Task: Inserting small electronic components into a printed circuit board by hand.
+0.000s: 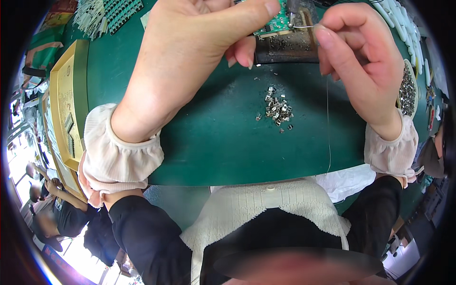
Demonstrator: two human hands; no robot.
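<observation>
At the far edge of the table, my left hand [187,54] grips a small green circuit board [276,27] between thumb and fingers. My right hand [365,59] pinches a thin solder wire [327,128], whose short end reaches left to the board's right edge. The rest of the wire hangs down from my fingers toward the near table edge. A dark metal rod like a soldering iron [294,10] meets the wire end beside the board. Beneath lies a dark, grimy metal tray [287,56]. Small shiny metal clips [279,109] are heaped on the table between my forearms.
The green table [213,152] carries a yellow tray [56,90] at left, white leads [90,19] and a panel of green boards [122,14] at far left. At right are a dish of small metal parts [407,92] and white tubes [401,26]. Another person [57,213] sits at lower left.
</observation>
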